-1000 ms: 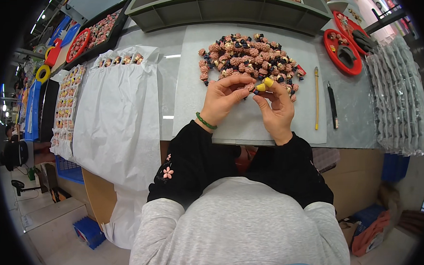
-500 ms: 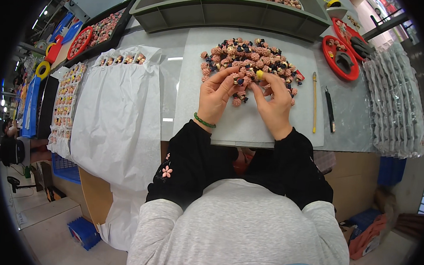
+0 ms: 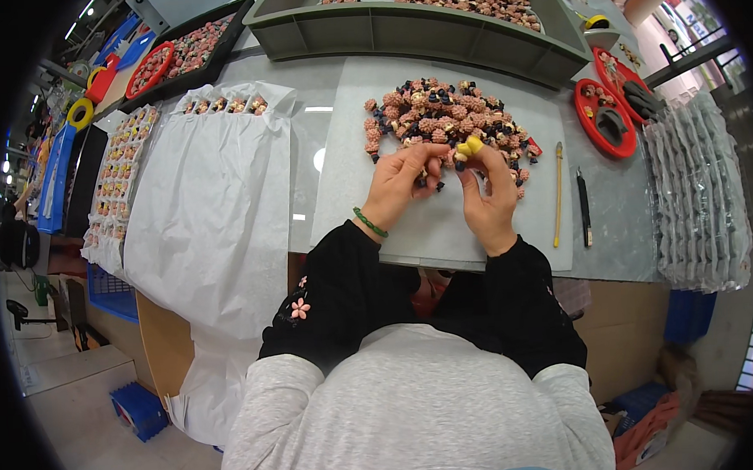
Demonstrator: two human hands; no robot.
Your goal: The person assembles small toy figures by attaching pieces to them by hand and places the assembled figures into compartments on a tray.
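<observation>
My right hand (image 3: pixel 493 198), with yellow finger covers (image 3: pixel 471 146) on its fingertips, pinches a small pink, cream and dark figurine (image 3: pixel 461 158). My left hand (image 3: pixel 398 186), wearing a green beaded bracelet (image 3: pixel 370 223), is closed just beside it, with its index fingertip close to that piece. Another small dark-and-pink figurine (image 3: pixel 423 181) shows under the left fingers, partly hidden by them. Both hands are over the near edge of a heap of similar figurines (image 3: pixel 439 119), pink and bumpy with dark blue parts, lying on a white sheet (image 3: pixel 349 194).
A grey-green bin (image 3: pixel 418 33) of figurines stands beyond the heap. To the right lie a yellow-handled brush (image 3: pixel 559 195), a black pen-like tool (image 3: pixel 584 207), red trays (image 3: pixel 605 130) and stacked clear plastic trays (image 3: pixel 698 196). Leftward, white paper (image 3: pixel 207 200) partly covers figurine rows beside a filled tray (image 3: pixel 122 179).
Both hands have drawn slightly nearer to me. The right fingertips now hold a figurine up in plain sight, and the left fingers have curled over theirs.
</observation>
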